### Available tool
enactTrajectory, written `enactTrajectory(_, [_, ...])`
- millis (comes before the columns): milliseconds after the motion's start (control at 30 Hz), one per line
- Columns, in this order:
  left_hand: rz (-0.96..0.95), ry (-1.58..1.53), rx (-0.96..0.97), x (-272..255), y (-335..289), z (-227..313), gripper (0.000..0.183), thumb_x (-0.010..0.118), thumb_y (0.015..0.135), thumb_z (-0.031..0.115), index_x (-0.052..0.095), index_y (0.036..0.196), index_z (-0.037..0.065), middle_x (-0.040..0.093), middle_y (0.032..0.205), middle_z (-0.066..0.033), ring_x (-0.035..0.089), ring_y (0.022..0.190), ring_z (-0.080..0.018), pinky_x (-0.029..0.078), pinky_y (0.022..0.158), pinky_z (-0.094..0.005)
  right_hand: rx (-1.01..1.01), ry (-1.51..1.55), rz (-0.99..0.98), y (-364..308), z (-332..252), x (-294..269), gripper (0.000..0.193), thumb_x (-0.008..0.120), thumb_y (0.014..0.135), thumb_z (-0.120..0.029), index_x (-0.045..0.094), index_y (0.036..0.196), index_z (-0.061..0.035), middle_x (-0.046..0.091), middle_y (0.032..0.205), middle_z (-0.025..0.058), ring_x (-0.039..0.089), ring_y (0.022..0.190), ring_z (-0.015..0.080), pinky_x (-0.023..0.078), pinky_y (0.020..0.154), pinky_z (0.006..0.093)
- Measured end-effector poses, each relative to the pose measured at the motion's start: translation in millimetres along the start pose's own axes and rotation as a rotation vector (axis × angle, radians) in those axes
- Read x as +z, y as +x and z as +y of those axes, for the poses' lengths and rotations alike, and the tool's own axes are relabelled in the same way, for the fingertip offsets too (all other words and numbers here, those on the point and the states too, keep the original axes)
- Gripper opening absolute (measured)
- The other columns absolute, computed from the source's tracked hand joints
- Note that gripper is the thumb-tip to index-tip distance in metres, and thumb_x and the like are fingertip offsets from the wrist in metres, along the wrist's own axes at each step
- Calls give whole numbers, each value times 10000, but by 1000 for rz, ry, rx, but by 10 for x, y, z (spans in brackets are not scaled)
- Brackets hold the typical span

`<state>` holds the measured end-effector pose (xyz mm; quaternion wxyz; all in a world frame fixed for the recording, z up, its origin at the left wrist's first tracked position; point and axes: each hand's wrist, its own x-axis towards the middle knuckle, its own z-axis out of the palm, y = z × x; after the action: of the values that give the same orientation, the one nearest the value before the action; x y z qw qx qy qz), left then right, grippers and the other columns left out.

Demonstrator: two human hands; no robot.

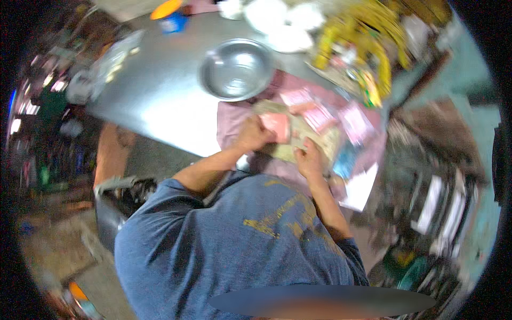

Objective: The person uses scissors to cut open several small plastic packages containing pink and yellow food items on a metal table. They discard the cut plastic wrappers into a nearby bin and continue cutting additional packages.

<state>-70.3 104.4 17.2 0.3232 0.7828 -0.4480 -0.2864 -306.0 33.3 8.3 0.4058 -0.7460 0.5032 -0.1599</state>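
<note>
A pink cloth lies on the metal table, with a flat greenish-beige board or pad on it. My left hand is closed at the near left corner of a flat, square pink packet over this pad. To its right, my right hand is held just above the pad's near edge, its fingers curled in and the thumb raised. Blur hides whether anything small is between those fingers. Beyond lie more pink packets, and a pale pink one in clear wrapping is to the right.
A wide steel bowl stands behind the cloth on the shiny metal table. Yellow strands are heaped at the far right, with white bundles beside them. A blue item and white sheet lie at the right edge.
</note>
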Motion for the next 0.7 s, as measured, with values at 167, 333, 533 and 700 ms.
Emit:
enactTrajectory(167, [23, 10, -70, 317, 10, -10, 408, 700, 754, 255, 650, 1061, -10, 677, 1018, -274, 661, 956, -409, 531, 883, -479, -194, -253, -110, 539, -307, 118, 548, 670, 892, -304, 551, 1319, 17, 623, 1213, 253, 589, 1137, 417, 459, 982, 484])
enactTrajectory(333, [-72, -52, 107, 636, -64, 354, 379, 717, 761, 289, 679, 996, -7, 693, 949, -274, 676, 900, -440, 546, 822, -493, -120, -196, -84, 479, -95, -117, 578, 647, 898, -279, 513, 1389, -4, 575, 1322, 266, 548, 1238, 402, 426, 1049, 461])
enactTrajectory(533, [-285, 248, 19, 289, 278, 663, 354, 723, 746, 298, 712, 944, 4, 704, 952, -247, 689, 906, -400, 545, 818, -502, -130, -293, -5, 375, 179, -426, 566, 645, 902, -221, 508, 1397, 17, 586, 1322, 263, 581, 1209, 380, 439, 1045, 432])
enactTrajectory(700, [70, 489, 476, 128, 1132, 755, 449, 719, 767, 369, 721, 1122, 93, 680, 1088, -180, 643, 1044, -378, 497, 902, -512, -49, -47, 162, 174, 431, -562, 390, 622, 926, -152, 614, 1268, 35, 653, 1219, 244, 649, 1105, 346, 501, 963, 383])
